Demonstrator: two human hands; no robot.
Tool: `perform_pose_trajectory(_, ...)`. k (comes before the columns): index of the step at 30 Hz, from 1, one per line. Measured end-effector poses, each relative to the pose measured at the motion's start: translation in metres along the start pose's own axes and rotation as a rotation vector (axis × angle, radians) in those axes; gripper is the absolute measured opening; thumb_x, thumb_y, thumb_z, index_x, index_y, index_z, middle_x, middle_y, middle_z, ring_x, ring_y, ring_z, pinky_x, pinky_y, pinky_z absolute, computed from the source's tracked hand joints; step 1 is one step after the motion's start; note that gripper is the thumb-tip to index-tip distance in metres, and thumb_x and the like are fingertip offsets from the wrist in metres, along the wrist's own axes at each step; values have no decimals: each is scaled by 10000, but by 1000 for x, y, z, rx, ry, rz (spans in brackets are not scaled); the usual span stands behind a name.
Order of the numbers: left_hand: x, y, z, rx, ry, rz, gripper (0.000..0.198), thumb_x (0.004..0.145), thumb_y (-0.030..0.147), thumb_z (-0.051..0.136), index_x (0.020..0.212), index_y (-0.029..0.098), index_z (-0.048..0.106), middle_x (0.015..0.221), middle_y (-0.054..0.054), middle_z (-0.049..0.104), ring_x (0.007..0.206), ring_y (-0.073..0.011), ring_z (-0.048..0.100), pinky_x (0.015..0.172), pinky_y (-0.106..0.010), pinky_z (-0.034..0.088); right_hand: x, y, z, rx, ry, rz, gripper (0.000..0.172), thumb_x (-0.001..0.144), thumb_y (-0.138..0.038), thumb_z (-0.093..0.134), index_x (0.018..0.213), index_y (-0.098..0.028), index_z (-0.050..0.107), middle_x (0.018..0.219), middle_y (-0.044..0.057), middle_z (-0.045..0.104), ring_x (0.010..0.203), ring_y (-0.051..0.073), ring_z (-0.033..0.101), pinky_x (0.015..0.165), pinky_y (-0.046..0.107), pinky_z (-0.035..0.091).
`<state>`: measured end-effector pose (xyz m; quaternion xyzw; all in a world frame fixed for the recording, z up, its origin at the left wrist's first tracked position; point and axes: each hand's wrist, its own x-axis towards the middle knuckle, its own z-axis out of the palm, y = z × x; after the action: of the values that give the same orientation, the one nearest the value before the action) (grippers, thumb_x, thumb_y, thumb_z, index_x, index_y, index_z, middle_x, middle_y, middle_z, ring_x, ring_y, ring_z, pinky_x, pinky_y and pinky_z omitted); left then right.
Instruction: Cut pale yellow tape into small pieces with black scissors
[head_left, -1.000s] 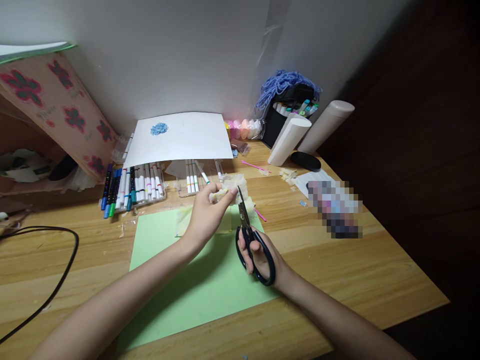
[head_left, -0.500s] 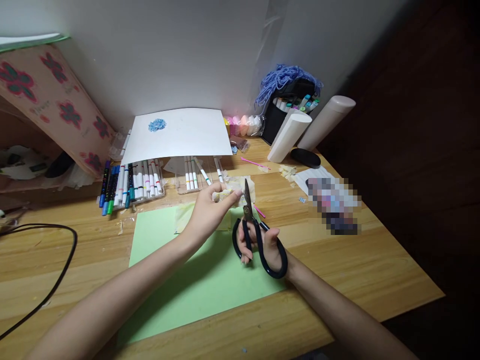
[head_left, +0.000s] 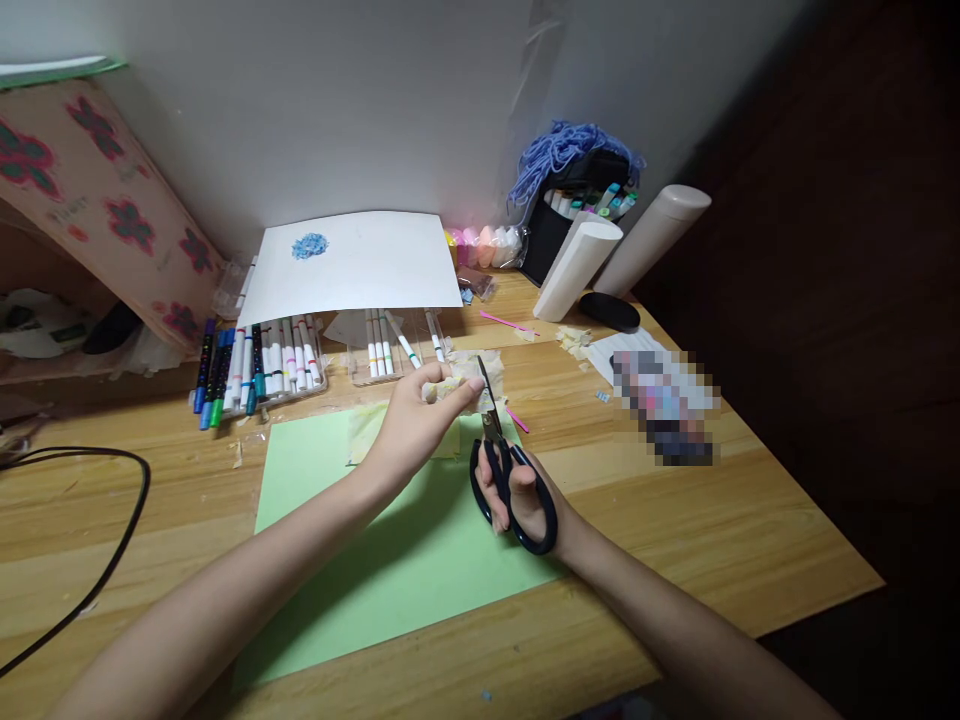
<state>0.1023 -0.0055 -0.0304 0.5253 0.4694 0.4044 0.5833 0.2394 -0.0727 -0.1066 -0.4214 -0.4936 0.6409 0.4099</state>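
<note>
My left hand (head_left: 425, 415) pinches a crumpled piece of pale yellow tissue paper (head_left: 442, 389) above the green sheet (head_left: 360, 570). My right hand (head_left: 525, 500) has its fingers through the black handles of a pair of scissors (head_left: 517, 480). The scissors point away from me, their blades slightly parted beside the left fingertips, at the edge of the paper. Whether the blades touch the paper is hard to tell. Behind the left hand lies another pale yellowish piece (head_left: 367, 430) on the green sheet.
White markers (head_left: 289, 360) lie in a clear case at the back left, under a curved white sheet (head_left: 345, 270) with a blue patch. A black pen holder (head_left: 541, 245) and white bottles (head_left: 577, 270) stand at the back right. A black cable (head_left: 142, 510) curves at left.
The scissors' blades have come closer together, and the handles have closed up with my right hand moving slightly left. My left hand keeps its pinch on the paper. The view has shifted slightly.
</note>
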Motion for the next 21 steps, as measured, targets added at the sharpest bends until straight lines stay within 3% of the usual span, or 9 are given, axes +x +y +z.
perform_pose_trajectory(8,6,6,-10,100,45,47,287,744,457,630,720,173,603,778,-7,626,755,-142,542,719,-247,390,-3,-6,0,-4,-54,5,761,537,-894,333,796,-192,465,438,-78,432,357,90,399,397,215,379)
perform_pose_trajectory(15,8,1,-8,23,-20,36,265,740,418,650,758,155,630,781,-35,646,754,-150,570,727,-267,424,-1,-10,0,-47,-110,-65,815,559,-906,201,838,-189,467,542,-31,480,479,117,459,505,257,424)
perform_pose_trajectory(21,7,1,-6,7,-37,4,265,723,413,670,758,154,621,791,-36,644,762,-144,572,744,-274,426,0,-7,-1,-18,-106,-72,770,579,-897,235,813,-197,453,499,-53,443,454,114,451,513,266,449)
